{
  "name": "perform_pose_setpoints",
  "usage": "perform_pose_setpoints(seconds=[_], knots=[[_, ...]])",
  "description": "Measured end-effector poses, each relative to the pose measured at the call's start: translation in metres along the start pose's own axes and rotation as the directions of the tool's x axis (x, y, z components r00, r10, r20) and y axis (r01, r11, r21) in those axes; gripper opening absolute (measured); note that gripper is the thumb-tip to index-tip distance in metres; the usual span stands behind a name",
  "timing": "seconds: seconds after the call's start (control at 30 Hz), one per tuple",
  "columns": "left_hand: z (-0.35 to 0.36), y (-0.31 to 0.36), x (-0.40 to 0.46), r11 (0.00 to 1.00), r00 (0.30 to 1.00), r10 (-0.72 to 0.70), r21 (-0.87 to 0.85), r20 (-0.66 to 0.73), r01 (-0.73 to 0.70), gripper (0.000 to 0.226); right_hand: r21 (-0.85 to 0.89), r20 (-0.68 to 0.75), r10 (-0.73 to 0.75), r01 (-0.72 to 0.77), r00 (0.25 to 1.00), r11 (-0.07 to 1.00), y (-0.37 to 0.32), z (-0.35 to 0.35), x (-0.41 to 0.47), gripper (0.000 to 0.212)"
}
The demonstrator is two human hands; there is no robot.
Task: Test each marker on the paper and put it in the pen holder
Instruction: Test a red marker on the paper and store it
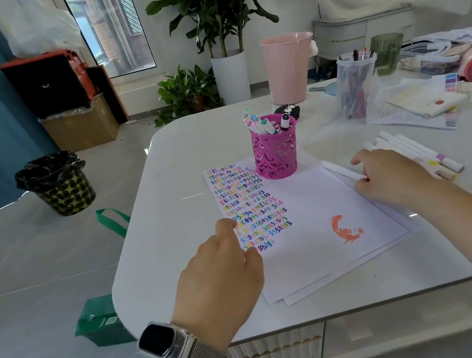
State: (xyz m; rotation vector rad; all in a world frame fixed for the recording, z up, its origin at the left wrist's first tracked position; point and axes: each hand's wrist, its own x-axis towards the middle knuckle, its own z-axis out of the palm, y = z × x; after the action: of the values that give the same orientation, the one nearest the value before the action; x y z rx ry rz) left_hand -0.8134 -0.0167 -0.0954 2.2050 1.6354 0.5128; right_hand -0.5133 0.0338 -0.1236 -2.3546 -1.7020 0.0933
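Left hand [220, 276] flat, fingers spread, holding nothing, pinning paper [316, 227] near edge. Pen holder [276, 152] beyond, on paper's far corner, already stuffed with markers. Right hand [391, 173] closed on white marker [342, 172], red tip by fingers. Risk: uncapped tip streaks paper or skin; crowded holder tips on insertion.

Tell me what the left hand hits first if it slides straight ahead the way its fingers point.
Probably nothing solid: the left hand would slide over the squiggle-covered paper. The first obstacle is likely the pink pen holder, though depth is unclear.
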Motion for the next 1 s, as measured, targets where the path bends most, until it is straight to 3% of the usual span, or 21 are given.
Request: perform_pose_setpoints(seconds=[0.23,0.43,0.63,0.77,0.87,1.0], knots=[[0.001,0.002,-0.002,0.999,0.999,0.033,0.008,0.021,-0.033,0.040,0.038,0.057,0.012,-0.014,0.998,0.999,-0.014,0.000,-0.005,0.025],[0.000,0.003,-0.003,0.999,0.999,0.034,0.034,0.033,-0.035,0.040,0.307,0.112,0.178,-0.204,0.978,0.930,-0.021,-0.012,-0.010,0.025],[-0.004,0.011,-0.009,0.996,0.996,0.080,-0.035,0.047,-0.079,0.031,0.486,0.188,0.217,-0.283,0.958,0.827,-0.019,-0.015,-0.015,0.013],[-0.001,0.016,-0.014,0.991,0.989,0.128,-0.040,0.071,-0.125,0.030,0.620,0.242,0.060,-0.202,0.968,0.758,-0.040,-0.032,-0.032,0.010],[0.002,0.021,-0.021,0.980,0.981,0.188,0.061,0.058,-0.191,0.036,0.681,0.271,-0.091,-0.124,0.958,0.721,-0.063,-0.043,-0.052,0.028],[0.006,0.030,-0.026,0.980,0.972,0.200,-0.010,0.119,-0.200,0.046,0.837,0.240,-0.240,-0.075,0.941,0.541,-0.099,-0.052,-0.080,0.044]])
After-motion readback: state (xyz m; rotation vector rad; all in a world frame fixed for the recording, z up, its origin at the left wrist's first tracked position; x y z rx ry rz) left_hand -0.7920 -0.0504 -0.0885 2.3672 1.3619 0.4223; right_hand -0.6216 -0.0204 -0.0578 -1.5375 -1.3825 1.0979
